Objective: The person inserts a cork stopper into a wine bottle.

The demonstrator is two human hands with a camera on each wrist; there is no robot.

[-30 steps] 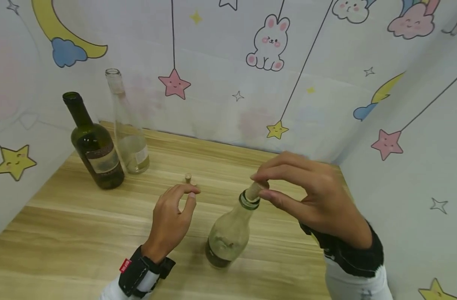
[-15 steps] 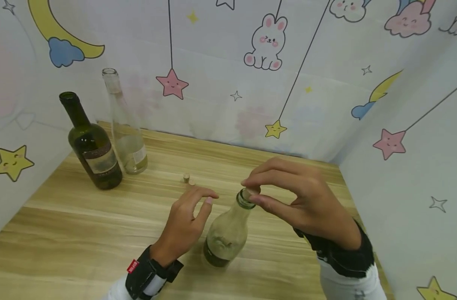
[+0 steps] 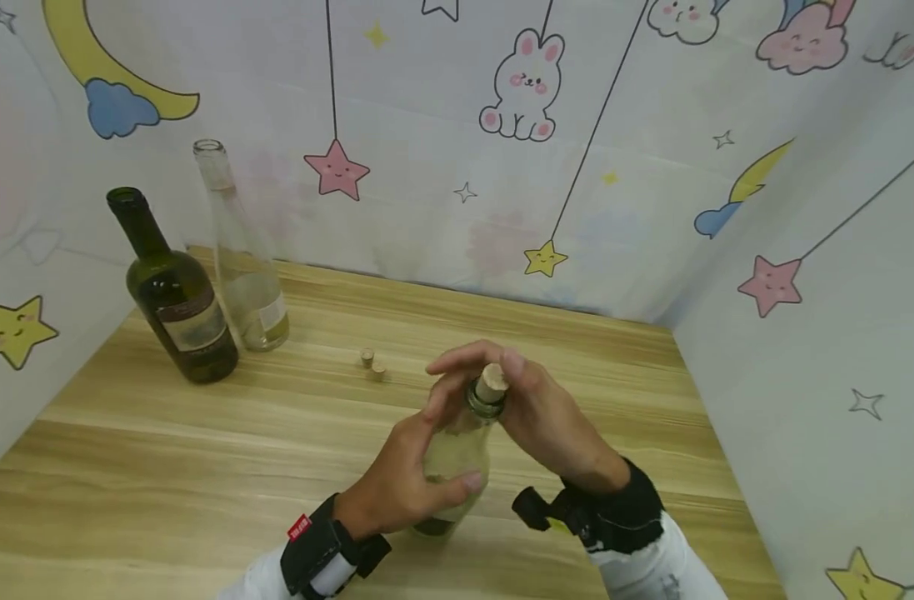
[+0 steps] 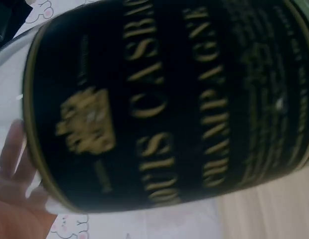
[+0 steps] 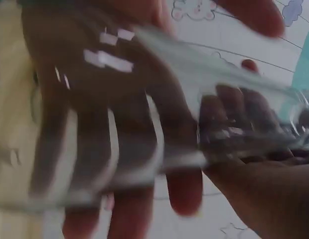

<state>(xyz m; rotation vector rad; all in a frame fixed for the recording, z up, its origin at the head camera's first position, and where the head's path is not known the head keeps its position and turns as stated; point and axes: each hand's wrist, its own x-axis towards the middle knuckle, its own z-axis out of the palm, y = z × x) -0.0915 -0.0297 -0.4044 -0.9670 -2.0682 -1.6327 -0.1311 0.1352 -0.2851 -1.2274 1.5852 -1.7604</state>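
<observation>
A pale green champagne bottle (image 3: 459, 450) stands on the wooden table. Its dark label (image 4: 169, 104) with gold lettering fills the left wrist view. A cork (image 3: 491, 383) sits in its mouth, the upper part sticking out. My left hand (image 3: 397, 483) grips the bottle's body, thumb in front and fingers behind; in the right wrist view these fingers (image 5: 94, 149) show through the clear glass. Around the far side of the neck curve the relaxed fingers of my right hand (image 3: 546, 417), its thumb beside the cork.
Two small corks (image 3: 367, 358) stand close together on the table behind my left hand. At the back left are a dark green wine bottle (image 3: 179, 292) and a clear bottle (image 3: 250, 287), both uncorked. Sheets with cartoon prints (image 3: 427, 225) hang behind and at the sides.
My left hand has moved right and taken hold of the bottle. My right hand has let go of the cork and come down to the neck, leaving the cork in the mouth.
</observation>
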